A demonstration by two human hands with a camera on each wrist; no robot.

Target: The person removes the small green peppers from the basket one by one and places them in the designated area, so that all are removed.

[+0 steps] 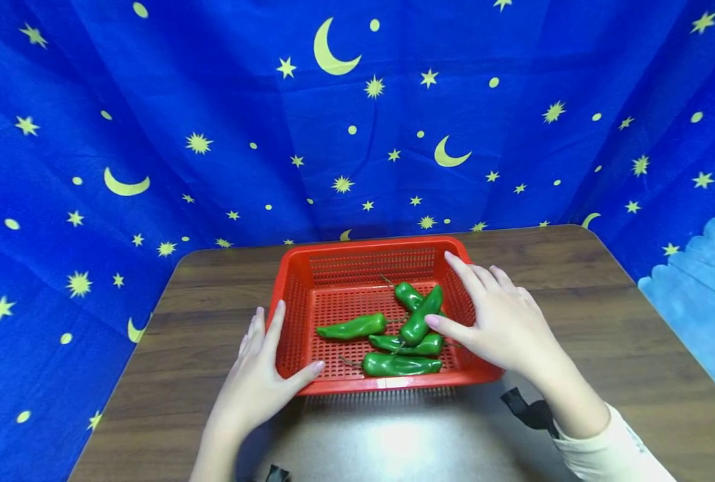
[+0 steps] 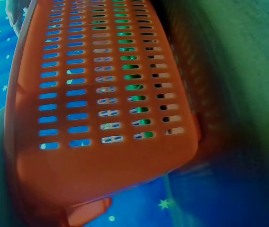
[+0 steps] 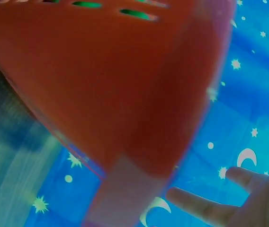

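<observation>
A red plastic basket with slotted walls stands on the table, several green chili peppers lying on its floor. At its left side is my left hand, fingers straight along the outside of the wall and thumb reaching over the front left corner of the rim. My right hand is spread over the right rim, its thumb extending above the peppers. In the right wrist view its fingers point out beside the basket wall. The left wrist view is mostly filled by the basket's slotted side.
The brown wood-grain table has rounded far corners. Behind it hangs a blue cloth with yellow moons and stars. A lighter blue patterned cloth covers the right side. A black strap hangs at the right wrist.
</observation>
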